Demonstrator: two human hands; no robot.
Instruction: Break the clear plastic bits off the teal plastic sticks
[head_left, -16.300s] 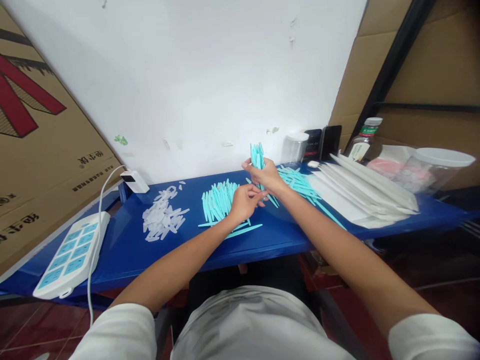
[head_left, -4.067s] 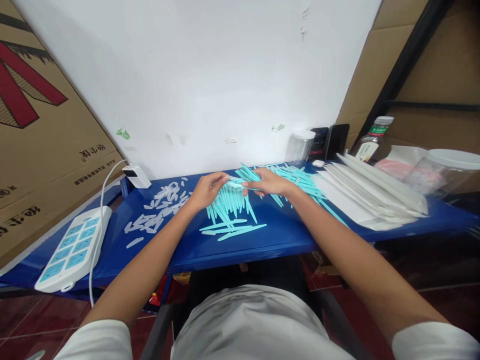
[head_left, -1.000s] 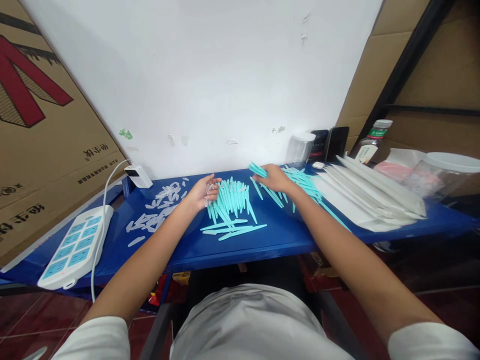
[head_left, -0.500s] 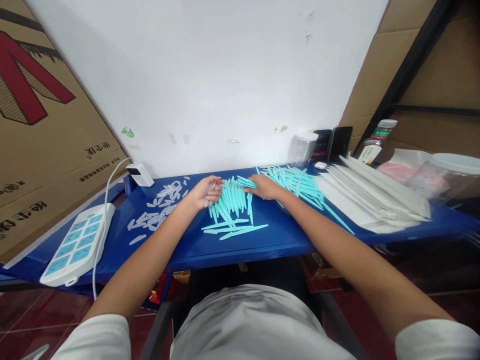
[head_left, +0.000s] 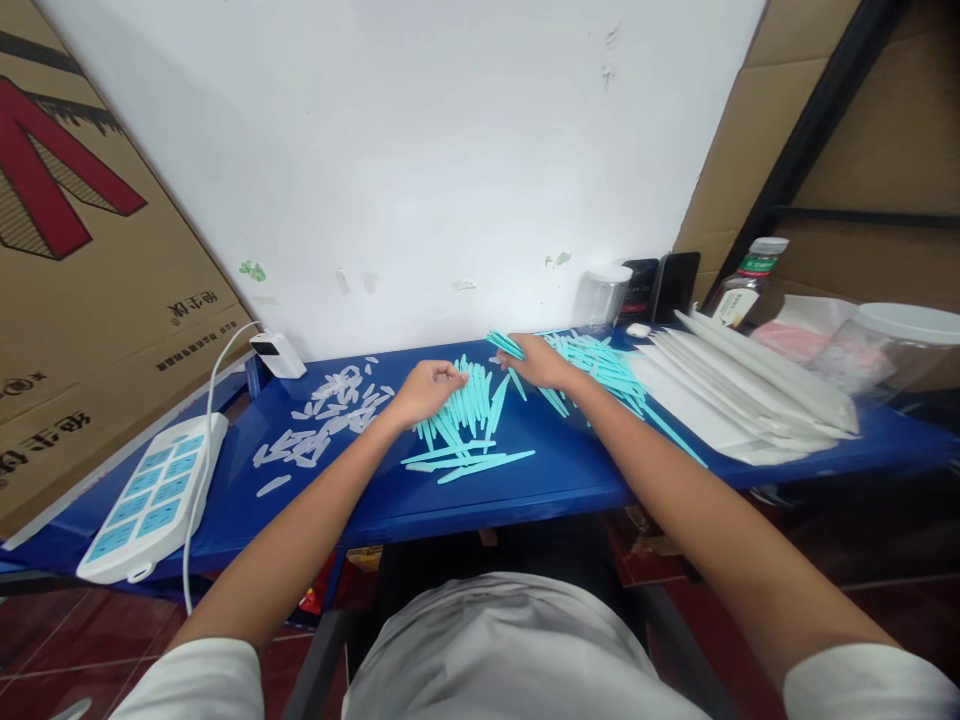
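My right hand (head_left: pixel 536 362) is closed around a small bundle of teal tapered sticks (head_left: pixel 505 345), their ends jutting out to the left. Just left of it, my left hand (head_left: pixel 431 390) has its thumb and fingers pinched together at the edge of a row of teal sticks (head_left: pixel 471 395); whatever they hold is hidden. Several more sticks (head_left: pixel 480 462) lie crosswise in front of that row. Beyond my right wrist spreads a larger heap of teal sticks (head_left: pixel 600 365). Translucent whitish pieces (head_left: pixel 330 410) are scattered to the left of my left hand.
On the blue table (head_left: pixel 570 480), a white power strip (head_left: pixel 154 500) and a small white device (head_left: pixel 277 353) stand left. At right are white packets (head_left: pixel 757 385), a clear jar (head_left: pixel 602 295), a bottle (head_left: pixel 742 280) and a lidded tub (head_left: pixel 900 345). A white wall closes off the back.
My left hand has turned palm down and moved slightly right, and the clear pieces seen in it are out of sight. My right hand has lifted its bundle slightly away from the row.
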